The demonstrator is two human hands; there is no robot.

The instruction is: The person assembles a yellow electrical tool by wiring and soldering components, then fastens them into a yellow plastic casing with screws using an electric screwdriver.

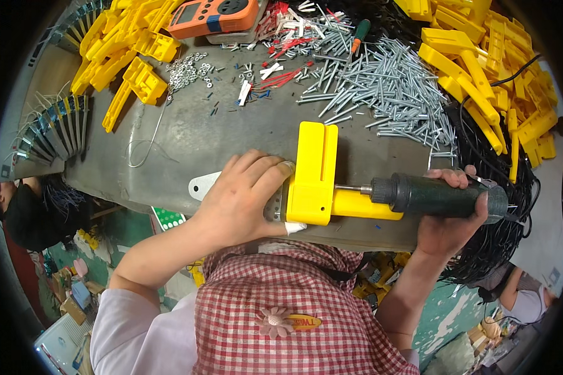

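My left hand (pixel 241 199) is closed around the left side of a yellow plastic housing (pixel 311 181) at the table's near edge, with white wrapping on the thumb tip. Under this hand lies a flat metal plate (pixel 201 186); its rounded end with a hole sticks out to the left, and the rest is mostly covered. My right hand (pixel 447 232) grips a dark electric screwdriver (pixel 419 195), held level and pointing left. Its metal bit (pixel 353 187) meets the right side of the housing. Whether a screw sits at the tip cannot be seen.
A heap of long screws (pixel 388 81) spreads beyond the housing, with a green-handled screwdriver (pixel 360 34) on it. Yellow parts pile up at right (pixel 481 69) and left (pixel 122 44). Small nuts (pixel 187 72), an orange meter (pixel 214 17) and black cables (pixel 491 240) lie around.
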